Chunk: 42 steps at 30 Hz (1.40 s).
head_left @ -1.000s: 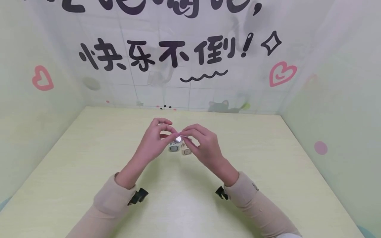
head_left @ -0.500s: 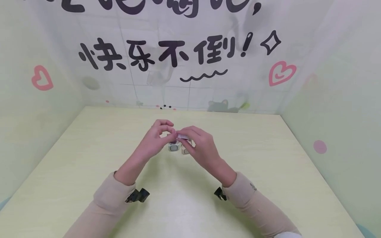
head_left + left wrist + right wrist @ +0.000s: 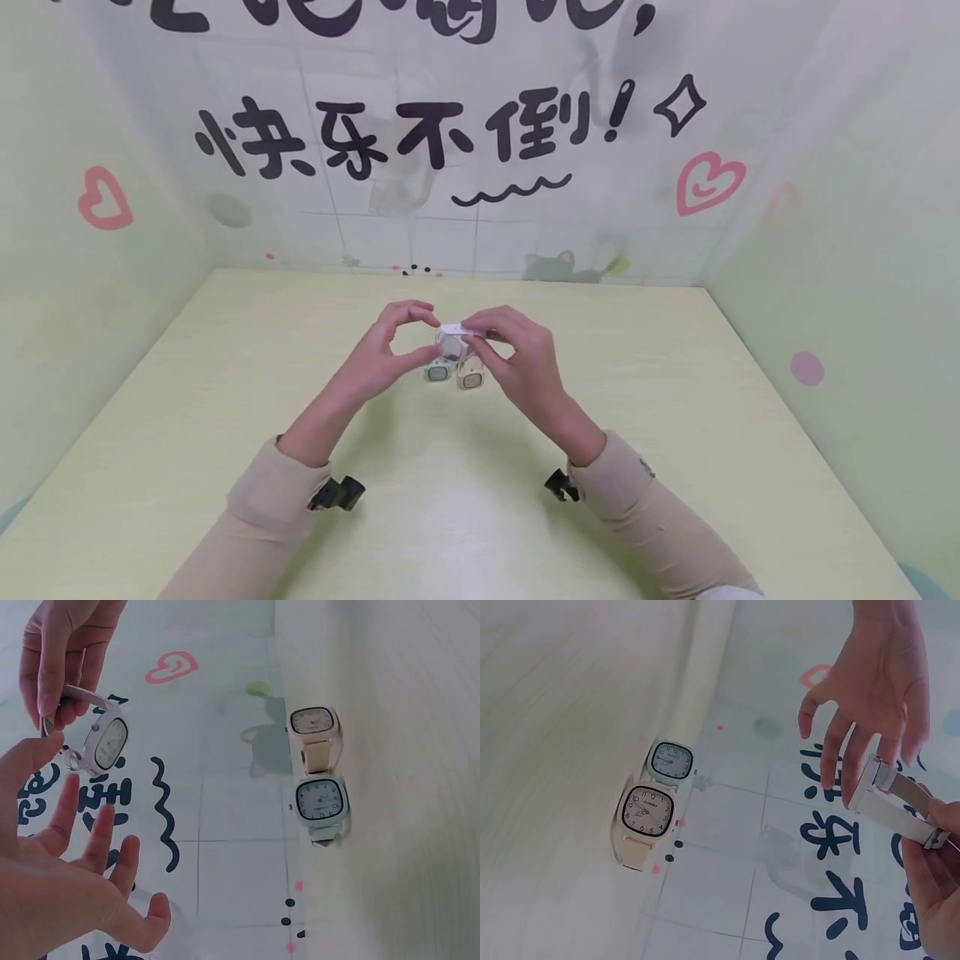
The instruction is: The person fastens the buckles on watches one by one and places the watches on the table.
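Observation:
A white wristwatch with a pale dial is up in the air between both hands. My right hand pinches its strap between thumb and fingers, and the strap is bent into a loop in the right wrist view. Around the watch's other side, my left hand has its thumb and fingers spread apart, with the fingertips right at the case and buckle. In the left wrist view the watch face is tilted sideways. A mint-green watch and a beige watch stand side by side on the table below the hands.
The pale wooden table runs back to a wall sheet printed with dark characters and pink hearts. Light side panels border the table left and right. A small black device sits at each sleeve cuff.
My left fingers have parted from their pinch and spread wider. The white watch has turned in my right hand, so its face and strap now show in the head view.

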Available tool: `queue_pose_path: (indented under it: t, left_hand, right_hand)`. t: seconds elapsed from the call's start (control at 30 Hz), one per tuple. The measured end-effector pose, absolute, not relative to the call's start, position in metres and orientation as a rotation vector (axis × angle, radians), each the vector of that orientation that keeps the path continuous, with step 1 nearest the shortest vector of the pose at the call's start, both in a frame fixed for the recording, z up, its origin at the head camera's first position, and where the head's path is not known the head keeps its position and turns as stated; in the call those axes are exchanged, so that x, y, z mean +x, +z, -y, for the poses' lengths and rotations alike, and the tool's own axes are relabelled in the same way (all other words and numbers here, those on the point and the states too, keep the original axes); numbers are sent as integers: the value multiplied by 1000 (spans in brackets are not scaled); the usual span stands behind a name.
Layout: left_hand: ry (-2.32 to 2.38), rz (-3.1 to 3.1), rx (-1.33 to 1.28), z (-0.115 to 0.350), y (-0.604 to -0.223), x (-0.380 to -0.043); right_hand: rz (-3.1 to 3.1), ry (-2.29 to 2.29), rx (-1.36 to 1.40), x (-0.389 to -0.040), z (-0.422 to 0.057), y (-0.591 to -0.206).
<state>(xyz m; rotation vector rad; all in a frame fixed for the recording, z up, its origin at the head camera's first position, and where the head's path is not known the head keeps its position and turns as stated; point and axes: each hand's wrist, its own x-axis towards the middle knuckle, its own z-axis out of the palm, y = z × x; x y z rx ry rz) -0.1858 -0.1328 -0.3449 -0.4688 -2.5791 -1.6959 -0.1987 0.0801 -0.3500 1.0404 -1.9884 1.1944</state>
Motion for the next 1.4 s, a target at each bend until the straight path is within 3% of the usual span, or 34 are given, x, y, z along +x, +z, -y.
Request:
queue_pose_path:
  t: [0.63,1.4]
  left_hand:
    - [-1658,2439,-448,129,-346,-182]
    - [-1476,2458,-425,122,-341,-182]
  right_hand:
    - [2080,920,1097,-197,-78,-342]
    - [2183,987,1076,-202,-79,-344]
